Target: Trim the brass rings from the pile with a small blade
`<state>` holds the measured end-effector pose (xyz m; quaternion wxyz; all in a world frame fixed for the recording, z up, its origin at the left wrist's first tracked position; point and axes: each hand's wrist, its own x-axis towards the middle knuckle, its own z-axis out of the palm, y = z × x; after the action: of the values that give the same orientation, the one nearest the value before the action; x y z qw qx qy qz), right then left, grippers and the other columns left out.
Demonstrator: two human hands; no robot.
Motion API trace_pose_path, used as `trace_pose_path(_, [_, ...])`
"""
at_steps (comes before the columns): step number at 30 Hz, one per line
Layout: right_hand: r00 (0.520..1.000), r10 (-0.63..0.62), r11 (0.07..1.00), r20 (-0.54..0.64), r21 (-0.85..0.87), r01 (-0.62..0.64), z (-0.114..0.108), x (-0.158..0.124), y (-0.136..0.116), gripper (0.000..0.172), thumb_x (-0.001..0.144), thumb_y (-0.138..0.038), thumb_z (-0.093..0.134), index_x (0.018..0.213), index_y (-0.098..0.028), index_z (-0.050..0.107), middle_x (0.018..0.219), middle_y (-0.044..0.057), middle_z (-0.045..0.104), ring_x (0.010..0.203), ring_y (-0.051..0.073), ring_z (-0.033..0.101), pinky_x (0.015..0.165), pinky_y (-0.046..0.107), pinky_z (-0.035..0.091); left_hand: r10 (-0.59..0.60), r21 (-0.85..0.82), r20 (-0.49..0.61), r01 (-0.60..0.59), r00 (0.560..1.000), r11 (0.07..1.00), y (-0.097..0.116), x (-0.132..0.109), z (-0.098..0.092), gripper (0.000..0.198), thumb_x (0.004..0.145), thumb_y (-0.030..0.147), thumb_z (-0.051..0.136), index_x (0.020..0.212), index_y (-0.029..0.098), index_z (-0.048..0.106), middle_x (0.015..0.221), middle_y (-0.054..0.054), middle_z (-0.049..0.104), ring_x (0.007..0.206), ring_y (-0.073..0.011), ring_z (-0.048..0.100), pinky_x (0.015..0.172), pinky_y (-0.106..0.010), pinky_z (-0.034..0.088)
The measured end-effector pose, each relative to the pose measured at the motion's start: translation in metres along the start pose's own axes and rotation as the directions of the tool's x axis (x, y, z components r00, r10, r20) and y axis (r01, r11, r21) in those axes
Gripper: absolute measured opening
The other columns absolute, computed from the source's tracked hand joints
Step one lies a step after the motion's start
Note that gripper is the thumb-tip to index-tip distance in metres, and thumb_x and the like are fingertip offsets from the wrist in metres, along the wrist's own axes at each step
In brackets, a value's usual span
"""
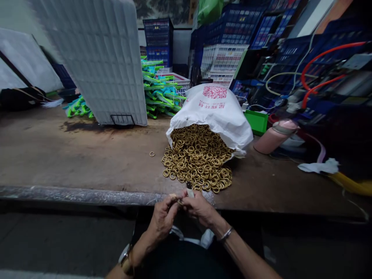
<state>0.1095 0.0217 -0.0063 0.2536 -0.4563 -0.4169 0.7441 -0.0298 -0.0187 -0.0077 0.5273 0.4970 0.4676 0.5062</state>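
Note:
My left hand (164, 215) is closed in a pinch at the table's front edge, its fingertips meeting those of my right hand. A brass-coloured ring (179, 202) shows partly between the fingertips. My right hand (200, 208) is closed too, around a small tool (190, 192) with a pale body and a dark end; its exact kind cannot be made out. Just beyond the hands lies a heap of brass-coloured rings (200, 162), spilling from the mouth of a white woven sack (215, 110) with red print. One loose ring (152, 154) lies left of the heap.
A tall white ribbed panel (101, 66) stands on the brown table (87, 159), with green and blue plastic pieces (159, 93) behind it. Right of the sack are a green tray (256, 122), a pink bottle (276, 136) and red hoses (308, 73). Stacked crates (225, 58) stand behind.

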Motion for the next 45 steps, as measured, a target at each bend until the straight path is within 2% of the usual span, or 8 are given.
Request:
trace_pose_path(4, [1.000, 0.015, 1.000, 0.019, 0.014, -0.015, -0.007, -0.013, 0.005, 0.017, 0.067, -0.031, 0.051, 0.074, -0.020, 0.041, 0.052, -0.010, 0.043, 0.032, 0.001, 0.019, 0.034, 0.016, 0.013, -0.001, 0.087, 0.030, -0.002, 1.000, 0.996, 0.003, -0.002, 0.008, 0.012, 0.075, 0.022, 0.057, 0.079, 0.018, 0.068, 0.071, -0.004, 0.064, 0.069, -0.0174, 0.054, 0.067, -0.024, 0.038])
trace_pose_path(12, [0.907, -0.402, 0.844, -0.124, -0.434, 0.314, -0.020, -0.017, 0.017, 0.030, 0.074, -0.044, 0.049, 0.062, -0.017, 0.048, 0.056, -0.004, 0.044, 0.055, 0.008, 0.040, 0.052, 0.020, 0.034, -0.086, 0.046, 0.011, 0.085, 0.996, 0.995, 0.004, 0.000, 0.028, 0.012, 0.070, 0.025, 0.062, 0.063, 0.015, 0.062, 0.057, 0.000, 0.056, 0.056, -0.0122, 0.046, 0.055, -0.021, 0.034])
trace_pose_path(21, [0.977, -0.193, 0.974, -0.086, -0.137, 0.180, -0.028, -0.020, 0.030, 0.036, 0.078, -0.050, 0.043, 0.062, -0.018, 0.045, 0.046, -0.006, 0.044, 0.036, 0.004, 0.027, 0.036, 0.018, 0.021, -0.341, -0.045, 0.249, 0.363, 0.906, 0.931, 0.013, 0.001, 0.037, 0.030, 0.078, 0.042, 0.051, 0.072, 0.013, 0.056, 0.053, 0.003, 0.048, 0.038, -0.0036, 0.031, 0.038, -0.018, 0.020])
trace_pose_path(27, [0.979, -0.177, 0.973, -0.098, -0.166, 0.159, -0.029, -0.019, 0.022, 0.035, 0.080, -0.047, 0.037, 0.064, -0.018, 0.047, 0.049, -0.006, 0.044, 0.036, 0.005, 0.028, 0.037, 0.019, 0.022, -0.414, -0.207, 0.235, 0.461, 0.880, 0.863, 0.006, 0.001, 0.036, 0.027, 0.075, 0.042, 0.055, 0.073, 0.015, 0.052, 0.057, 0.004, 0.048, 0.039, -0.0026, 0.032, 0.036, -0.016, 0.018])
trace_pose_path(30, [0.919, -0.336, 0.876, -0.208, -0.428, 0.224, -0.033, -0.019, 0.021, 0.026, 0.080, -0.037, 0.039, 0.064, -0.018, 0.048, 0.053, -0.004, 0.046, 0.048, 0.009, 0.041, 0.048, 0.020, 0.032, -0.413, -0.223, 0.182, 0.447, 0.892, 0.866, 0.005, 0.001, 0.037, 0.027, 0.073, 0.042, 0.058, 0.074, 0.016, 0.050, 0.057, 0.004, 0.049, 0.038, -0.0026, 0.031, 0.035, -0.016, 0.018])
trace_pose_path(33, [0.884, -0.443, 0.705, -0.147, -0.666, 0.242, -0.034, -0.023, 0.025, 0.018, 0.080, -0.027, 0.039, 0.066, -0.019, 0.049, 0.056, -0.003, 0.049, 0.054, 0.010, 0.045, 0.053, 0.021, 0.032, -0.374, -0.176, 0.157, 0.399, 0.914, 0.900, 0.005, 0.003, 0.038, 0.030, 0.073, 0.045, 0.057, 0.071, 0.016, 0.049, 0.052, 0.005, 0.045, 0.037, -0.0028, 0.029, 0.035, -0.017, 0.019])
trace_pose_path(39, [0.900, -0.437, 0.484, -0.006, -0.844, 0.230, -0.029, -0.030, 0.028, 0.020, 0.070, -0.007, 0.037, 0.079, -0.020, 0.050, 0.066, 0.000, 0.059, 0.062, 0.013, 0.054, 0.057, 0.020, 0.031, -0.381, -0.121, 0.105, 0.392, 0.919, 0.912, -0.002, 0.003, 0.039, 0.031, 0.071, 0.045, 0.058, 0.070, 0.016, 0.047, 0.053, 0.006, 0.047, 0.038, -0.0027, 0.031, 0.037, -0.016, 0.021])
trace_pose_path(45, [0.910, -0.391, 0.320, -0.134, -0.947, -0.002, -0.031, -0.031, 0.022, 0.030, 0.064, -0.003, 0.039, 0.087, -0.018, 0.051, 0.066, 0.001, 0.060, 0.060, 0.014, 0.054, 0.052, 0.023, 0.025, -0.362, -0.038, 0.188, 0.375, 0.913, 0.926, 0.011, -0.010, 0.040, 0.031, 0.075, 0.044, 0.054, 0.067, 0.016, 0.045, 0.052, 0.005, 0.046, 0.039, -0.0028, 0.032, 0.037, -0.015, 0.023])
